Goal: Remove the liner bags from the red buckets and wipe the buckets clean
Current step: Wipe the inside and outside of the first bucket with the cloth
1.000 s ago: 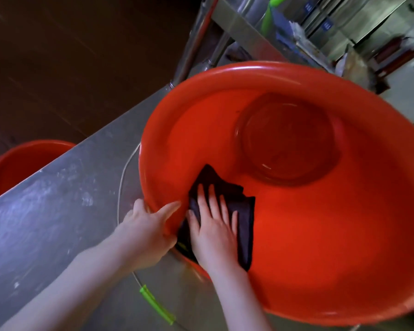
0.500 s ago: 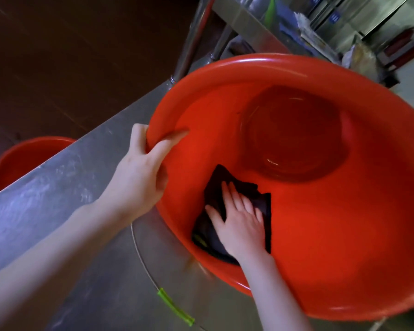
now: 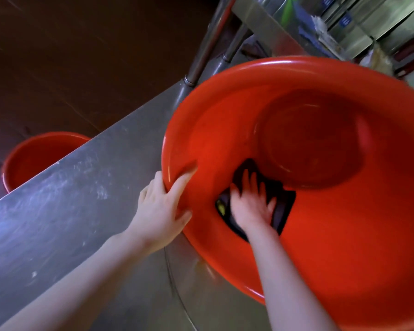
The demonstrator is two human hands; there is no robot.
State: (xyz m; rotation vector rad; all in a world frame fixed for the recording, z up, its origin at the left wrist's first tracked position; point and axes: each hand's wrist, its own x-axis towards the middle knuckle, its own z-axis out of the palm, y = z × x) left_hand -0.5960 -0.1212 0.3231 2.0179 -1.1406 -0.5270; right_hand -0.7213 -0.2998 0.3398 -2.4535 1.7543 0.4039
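Head view: wide round red plastic bucket [image 3: 285, 65] sits tilted on the scratched steel table [image 3: 69, 199]. My left hand [image 3: 158, 211] grips its near rim, thumb inside, fingers outside. My right hand [image 3: 251, 206] lies flat, fingers spread, pressing a dark cloth [image 3: 285, 201] against the inner wall. Second red bucket [image 3: 38, 154] stands beyond the table's edge.

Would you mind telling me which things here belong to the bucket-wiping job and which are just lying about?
Job: big red bucket, dark cloth, left hand gripping the rim, right hand pressing the cloth, second red bucket.
Lying about: thin cord, shelf clutter.
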